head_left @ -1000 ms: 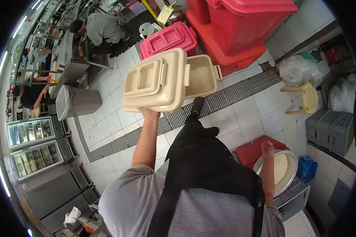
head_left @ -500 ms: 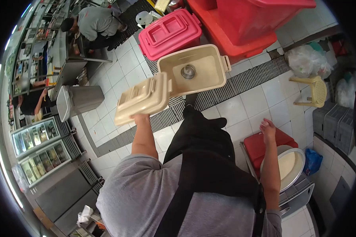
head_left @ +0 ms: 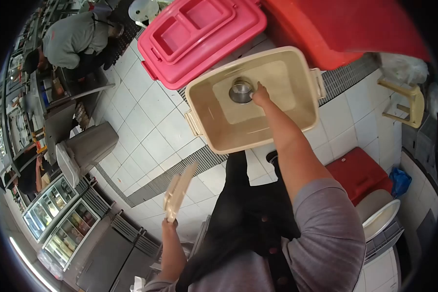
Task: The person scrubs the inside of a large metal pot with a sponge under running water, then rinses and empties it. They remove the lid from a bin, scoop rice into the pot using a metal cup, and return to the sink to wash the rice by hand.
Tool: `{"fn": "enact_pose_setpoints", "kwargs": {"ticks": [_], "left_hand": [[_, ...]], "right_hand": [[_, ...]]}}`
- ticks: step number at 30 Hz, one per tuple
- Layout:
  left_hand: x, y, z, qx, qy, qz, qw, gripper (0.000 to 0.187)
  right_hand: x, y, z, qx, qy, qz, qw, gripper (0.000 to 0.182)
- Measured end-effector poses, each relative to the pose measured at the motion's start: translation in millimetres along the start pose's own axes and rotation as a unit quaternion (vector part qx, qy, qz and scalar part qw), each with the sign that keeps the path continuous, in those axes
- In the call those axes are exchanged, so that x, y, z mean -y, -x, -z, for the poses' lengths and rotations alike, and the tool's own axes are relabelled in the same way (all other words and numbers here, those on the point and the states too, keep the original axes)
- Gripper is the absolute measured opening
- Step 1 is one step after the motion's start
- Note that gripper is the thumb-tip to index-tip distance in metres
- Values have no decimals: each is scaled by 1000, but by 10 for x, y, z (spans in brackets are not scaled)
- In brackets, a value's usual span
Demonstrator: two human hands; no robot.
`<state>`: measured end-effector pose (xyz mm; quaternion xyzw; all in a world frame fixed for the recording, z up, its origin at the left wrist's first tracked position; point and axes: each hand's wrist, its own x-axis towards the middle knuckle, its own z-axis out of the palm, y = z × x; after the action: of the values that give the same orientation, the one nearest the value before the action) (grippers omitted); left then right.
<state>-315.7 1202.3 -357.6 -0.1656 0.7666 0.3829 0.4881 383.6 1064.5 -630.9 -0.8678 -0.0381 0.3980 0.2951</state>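
A large beige plastic bin (head_left: 207,129) stands in front of me, its inside showing. On its floor sits a round metal cup (head_left: 241,91). My right hand (head_left: 261,95) reaches into the bin at the cup's right edge, thumb and forefinger apart; whether it touches the metal is hard to tell. Out to the left, my left hand (head_left: 169,225) grips the edge of the bin's beige lid (head_left: 181,191), which is tilted up nearly edge-on to me.
A pink lidded bin (head_left: 202,36) stands just behind the beige one, with a red container (head_left: 321,34) at right. A grey bin (head_left: 90,146) and a stooping co-worker (head_left: 78,39) are at left. A red box (head_left: 360,175), white bowl (head_left: 382,219) and cream stool (head_left: 406,104) stand at right.
My left hand has swung the lid away from the bin, left and toward me. My right hand has moved from the right side into the bin, beside the cup. The view is closer.
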Motion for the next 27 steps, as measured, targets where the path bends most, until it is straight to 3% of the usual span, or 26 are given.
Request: {"fn": "enact_pose_setpoints", "kwargs": {"ticks": [1,3,5,7,8,10,14,15,17,19,21,23,25,26,27], "left_hand": [[-106,-79,217,-54,-56,-45,996,37],[-181,-83,537,-132,-174,-93,971,33],[-76,-43,627,-132,-219,-65,965,33],[1,-41,655,-130,-247,-44,959,33],[26,-31,663,-127,-259,-37,957,32],[34,-9,613,-115,-286,-25,951,32],[63,10,396,-62,-352,-5,934,32],[108,-11,300,-39,-371,2,928,32],[256,-104,76,7,-409,7,913,31],[370,-137,-108,35,-435,6,900,31],[422,-139,-223,43,-449,2,892,31],[396,-123,-237,43,-463,-9,885,31],[346,-111,-181,34,-481,-19,876,31],[340,-111,-165,34,-493,-21,869,31],[344,-104,-154,34,-504,-24,863,31]], "right_hand": [[49,11,-186,7,2,-6,1000,61],[162,95,-439,-126,135,83,979,54],[154,66,-582,-77,204,138,966,53],[304,199,-522,-1,22,99,995,57],[274,146,-554,2,27,99,995,57],[93,24,-621,-68,-74,-38,994,54],[369,281,107,-188,183,-109,959,60],[297,253,161,-190,184,-111,958,60],[119,198,175,-348,359,-83,862,72],[-63,72,-248,-361,344,-85,863,78],[42,91,-763,-142,357,-97,918,83],[-145,3,-1276,-91,328,-89,936,80],[-256,24,-1347,-37,303,-88,948,78],[-324,12,-1088,94,115,-72,986,75],[-313,3,-839,216,-80,-49,972,73]]}}
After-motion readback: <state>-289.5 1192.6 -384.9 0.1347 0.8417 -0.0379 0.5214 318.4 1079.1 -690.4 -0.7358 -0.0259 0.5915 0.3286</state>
